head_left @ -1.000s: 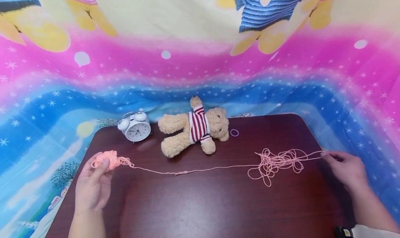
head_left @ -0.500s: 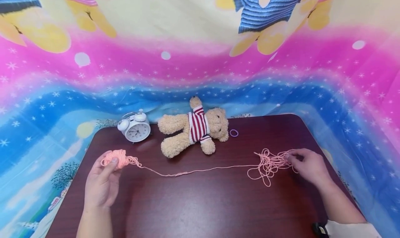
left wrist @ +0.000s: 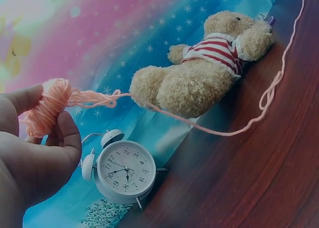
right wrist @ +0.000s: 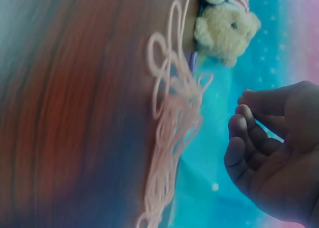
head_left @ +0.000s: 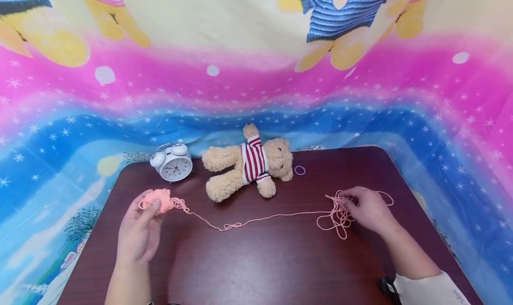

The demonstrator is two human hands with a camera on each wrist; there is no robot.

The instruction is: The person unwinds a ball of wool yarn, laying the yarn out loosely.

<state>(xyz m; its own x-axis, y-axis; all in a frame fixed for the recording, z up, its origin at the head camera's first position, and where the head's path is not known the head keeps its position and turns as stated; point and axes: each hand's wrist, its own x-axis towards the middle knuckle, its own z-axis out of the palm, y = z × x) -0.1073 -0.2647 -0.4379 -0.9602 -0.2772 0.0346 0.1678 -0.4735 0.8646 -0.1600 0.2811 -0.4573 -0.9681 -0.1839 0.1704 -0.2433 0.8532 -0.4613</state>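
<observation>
My left hand [head_left: 140, 233] grips a small wound bundle of peach-pink yarn [head_left: 163, 199] between thumb and fingers, raised above the left side of the table. From the bundle a single strand [head_left: 276, 216] sags down and runs across to a loose tangle of the same yarn [head_left: 339, 220] at the right. Over that tangle hovers my right hand [head_left: 370, 210], covering part of it in the head view. Its fingers are loosely bent in the right wrist view, with no yarn visible between them, and the tangle [right wrist: 172, 123] lies apart from them.
A white twin-bell alarm clock [head_left: 175, 166] stands at the back left of the dark brown table [head_left: 256, 265]. Beside it lies a teddy bear [head_left: 254, 162] in a striped shirt, with a purple ring [head_left: 299, 170] by its head. A patterned cloth [head_left: 240, 91] hangs behind.
My right hand, which pinched the yarn's far right end, has let go and moved left over the tangle. The left hand has shifted right with the bundle, and the strand sags more.
</observation>
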